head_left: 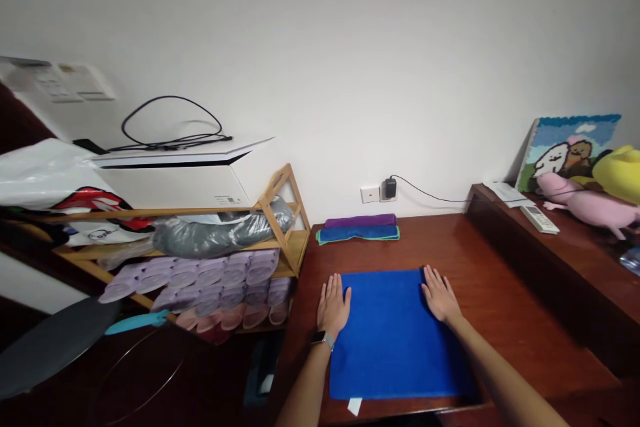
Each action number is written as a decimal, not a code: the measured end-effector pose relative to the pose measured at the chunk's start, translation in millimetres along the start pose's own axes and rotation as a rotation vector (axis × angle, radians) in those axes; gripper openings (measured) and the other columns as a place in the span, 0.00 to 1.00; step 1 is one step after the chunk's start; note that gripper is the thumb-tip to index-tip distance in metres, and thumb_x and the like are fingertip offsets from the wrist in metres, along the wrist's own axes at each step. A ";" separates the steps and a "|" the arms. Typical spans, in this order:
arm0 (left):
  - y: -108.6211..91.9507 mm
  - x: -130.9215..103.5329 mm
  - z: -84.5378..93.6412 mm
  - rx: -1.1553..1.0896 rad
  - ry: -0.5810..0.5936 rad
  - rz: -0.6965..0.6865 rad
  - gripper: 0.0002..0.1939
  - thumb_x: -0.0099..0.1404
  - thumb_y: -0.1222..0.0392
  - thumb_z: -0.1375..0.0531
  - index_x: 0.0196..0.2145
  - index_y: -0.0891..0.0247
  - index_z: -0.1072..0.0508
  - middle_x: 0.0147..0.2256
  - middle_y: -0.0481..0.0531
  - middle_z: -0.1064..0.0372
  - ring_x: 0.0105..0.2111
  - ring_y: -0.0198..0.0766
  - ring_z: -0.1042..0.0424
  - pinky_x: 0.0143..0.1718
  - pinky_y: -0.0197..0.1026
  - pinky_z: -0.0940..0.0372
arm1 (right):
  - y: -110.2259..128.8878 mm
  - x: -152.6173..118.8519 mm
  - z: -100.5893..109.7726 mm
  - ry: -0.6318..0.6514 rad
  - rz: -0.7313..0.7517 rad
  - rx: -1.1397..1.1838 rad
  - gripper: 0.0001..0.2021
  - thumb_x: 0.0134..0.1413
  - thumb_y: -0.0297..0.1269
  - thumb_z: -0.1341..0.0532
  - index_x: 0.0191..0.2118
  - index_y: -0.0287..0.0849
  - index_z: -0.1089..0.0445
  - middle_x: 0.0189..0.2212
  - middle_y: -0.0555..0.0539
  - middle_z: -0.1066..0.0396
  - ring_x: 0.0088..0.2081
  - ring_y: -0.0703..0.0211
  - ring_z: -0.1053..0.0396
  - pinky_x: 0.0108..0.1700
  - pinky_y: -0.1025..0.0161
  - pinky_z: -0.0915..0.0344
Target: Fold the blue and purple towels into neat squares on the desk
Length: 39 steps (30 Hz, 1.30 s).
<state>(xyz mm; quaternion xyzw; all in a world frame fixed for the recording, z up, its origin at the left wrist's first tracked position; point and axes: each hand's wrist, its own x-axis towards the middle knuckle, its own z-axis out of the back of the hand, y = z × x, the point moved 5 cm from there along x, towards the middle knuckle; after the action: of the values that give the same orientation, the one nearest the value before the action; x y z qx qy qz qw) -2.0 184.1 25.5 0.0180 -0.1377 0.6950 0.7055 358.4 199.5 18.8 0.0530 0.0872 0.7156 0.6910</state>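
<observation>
A blue cloth [393, 340] lies spread flat on the reddish-brown wooden table [510, 320], with a small white tag [355, 405] poking out at its near left edge. My left hand [333, 305] rests flat at the cloth's far left corner, fingers stretched forward; a watch is on that wrist. At the far right corner my right hand [440, 295] lies flat too, its fingers extended across the cloth's edge. Neither hand grips anything. Behind the cloth, against the wall, sit a folded blue cloth with green edging [358, 234] and a folded purple cloth [361, 220].
Left of the table stands a wooden rack [295, 247] with lilac slippers [210, 273] and a white box [185, 180]. A black plug [391, 187] sits in the wall socket, its cord running right. On the raised right ledge are a remote [539, 219] and a pink plush toy [585, 202].
</observation>
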 end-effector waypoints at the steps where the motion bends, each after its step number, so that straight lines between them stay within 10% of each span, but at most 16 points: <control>1: 1.0 0.3 -0.9 0.008 0.001 -0.001 0.36 0.79 0.44 0.62 0.74 0.68 0.48 0.72 0.61 0.48 0.73 0.47 0.50 0.73 0.56 0.53 | 0.5 2.8 -0.2 -0.009 0.003 -0.003 0.33 0.73 0.46 0.64 0.77 0.40 0.59 0.76 0.47 0.58 0.76 0.54 0.62 0.75 0.48 0.62; 10: -18.1 3.9 20.6 0.042 -0.082 -0.062 0.33 0.79 0.49 0.60 0.74 0.70 0.48 0.71 0.64 0.45 0.73 0.50 0.49 0.72 0.58 0.51 | 0.7 5.4 -6.0 -0.034 -0.001 0.007 0.33 0.73 0.45 0.64 0.77 0.39 0.58 0.76 0.47 0.58 0.76 0.53 0.61 0.75 0.47 0.62; 17: -219.3 15.0 2.2 -0.194 0.056 -0.453 0.34 0.79 0.48 0.61 0.75 0.67 0.52 0.74 0.58 0.51 0.74 0.44 0.55 0.74 0.53 0.55 | -3.8 4.1 -10.5 -0.034 0.039 -0.039 0.32 0.72 0.41 0.62 0.77 0.40 0.56 0.76 0.47 0.58 0.76 0.53 0.61 0.75 0.46 0.61; 20: -258.7 13.5 -24.5 -0.254 0.194 -0.460 0.36 0.79 0.44 0.63 0.75 0.68 0.52 0.73 0.58 0.50 0.74 0.43 0.54 0.74 0.52 0.55 | -6.2 3.5 -15.4 -0.029 0.084 -0.078 0.32 0.70 0.39 0.58 0.76 0.43 0.53 0.76 0.48 0.59 0.76 0.52 0.62 0.75 0.46 0.61; 23: -228.8 10.1 -35.3 -0.233 0.207 -0.431 0.36 0.79 0.43 0.63 0.75 0.65 0.53 0.74 0.57 0.51 0.74 0.44 0.55 0.74 0.54 0.57 | -8.9 4.5 -17.1 -0.035 0.056 -0.047 0.32 0.72 0.43 0.61 0.77 0.41 0.55 0.76 0.47 0.58 0.76 0.52 0.62 0.75 0.46 0.60; 33: 31.4 -17.0 42.8 0.036 0.044 -0.087 0.31 0.79 0.52 0.61 0.73 0.66 0.44 0.69 0.61 0.40 0.71 0.49 0.44 0.71 0.59 0.48 | -2.6 4.2 -4.8 -0.004 0.008 0.019 0.34 0.72 0.46 0.66 0.77 0.36 0.57 0.76 0.45 0.58 0.76 0.51 0.61 0.75 0.45 0.63; 36: 51.3 -45.8 68.1 0.028 -0.078 -0.027 0.31 0.79 0.55 0.62 0.74 0.68 0.49 0.71 0.64 0.44 0.72 0.50 0.46 0.71 0.61 0.47 | 3.2 -2.3 11.3 0.027 -0.014 0.044 0.35 0.72 0.46 0.66 0.77 0.33 0.58 0.76 0.44 0.59 0.76 0.50 0.62 0.75 0.46 0.63; 39: 28.5 -72.8 82.7 -0.041 -0.174 -0.053 0.31 0.80 0.55 0.62 0.76 0.65 0.56 0.73 0.60 0.48 0.73 0.47 0.51 0.72 0.58 0.48 | 5.5 -27.9 25.2 -0.092 0.017 0.056 0.35 0.72 0.47 0.67 0.77 0.33 0.58 0.76 0.43 0.60 0.76 0.52 0.63 0.75 0.47 0.64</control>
<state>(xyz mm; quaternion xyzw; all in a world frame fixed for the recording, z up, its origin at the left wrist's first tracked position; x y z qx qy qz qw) -43.8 96.1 84.3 0.0674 -0.2122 0.6690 0.7091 359.0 172.8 45.8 0.1057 0.0749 0.7155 0.6865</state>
